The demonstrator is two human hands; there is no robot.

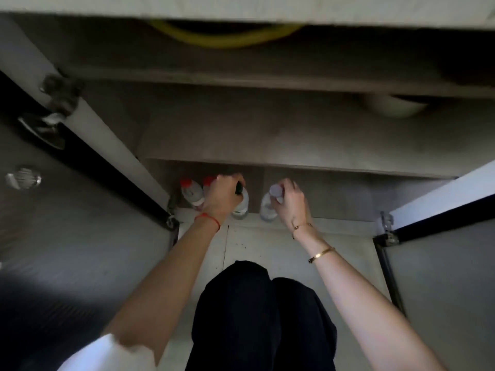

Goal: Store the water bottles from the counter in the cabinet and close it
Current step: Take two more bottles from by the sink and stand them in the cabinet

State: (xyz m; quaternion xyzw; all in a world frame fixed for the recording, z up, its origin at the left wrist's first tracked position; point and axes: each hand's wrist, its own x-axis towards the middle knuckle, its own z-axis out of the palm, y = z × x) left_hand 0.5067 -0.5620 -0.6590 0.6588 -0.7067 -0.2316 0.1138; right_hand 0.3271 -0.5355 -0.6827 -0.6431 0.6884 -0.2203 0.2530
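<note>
The left hand (223, 195) hides most of one red-capped bottle (208, 181); the knob (23, 179) is blurred.

Left hand (223, 195) grips a dark-capped bottle (241, 207) on the cabinet floor (334, 207); right hand (290, 202) holds a pale-capped bottle (267, 207) beside it; two red-capped bottles (191, 194) stand left; both doors open.

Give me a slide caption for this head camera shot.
Both hands set water bottles on the open cabinet's bottom shelf.
</note>
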